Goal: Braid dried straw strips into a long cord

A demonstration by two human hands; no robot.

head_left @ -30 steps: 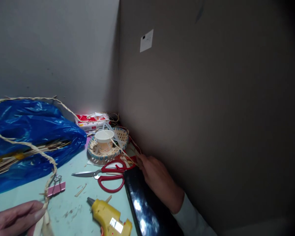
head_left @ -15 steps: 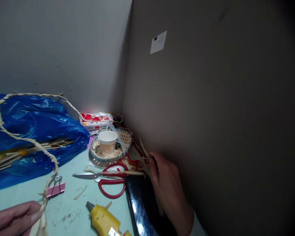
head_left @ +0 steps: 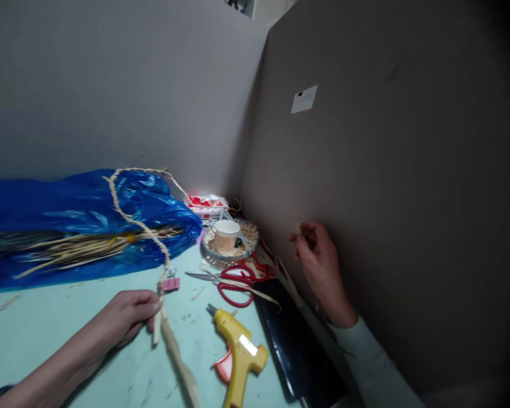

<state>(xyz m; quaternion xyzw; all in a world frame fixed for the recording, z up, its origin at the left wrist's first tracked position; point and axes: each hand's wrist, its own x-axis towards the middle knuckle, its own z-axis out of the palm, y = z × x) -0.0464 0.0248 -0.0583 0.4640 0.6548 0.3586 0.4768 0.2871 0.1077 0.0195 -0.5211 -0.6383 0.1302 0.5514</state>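
My left hand (head_left: 130, 314) pinches the lower end of a braided straw cord (head_left: 140, 222), where loose flat strands hang down over the table. Just above the fingers a pink binder clip (head_left: 170, 284) sits on the cord. My right hand (head_left: 321, 263) is raised beside the dark partition, thumb and fingers drawn together; a small pale bit shows at the fingertips, too blurred to name. Below it lies a black flat device (head_left: 295, 345). Red-handled scissors (head_left: 236, 294) rest to its left, with a straw strip (head_left: 259, 293) across scissors and device.
A yellow glue gun (head_left: 238, 345) lies in front of the scissors. Behind them, a paper cup (head_left: 226, 238) stands in a woven basket (head_left: 250, 232), near a red-and-white packet (head_left: 206, 207). Straw bundles (head_left: 97, 246) lie on blue plastic (head_left: 59, 198). Grey partitions (head_left: 365, 170) close off the back and right.
The view has shifted, so the table items appear farther right. My right hand has lifted from near the black device. My left hand still pinches the cord.
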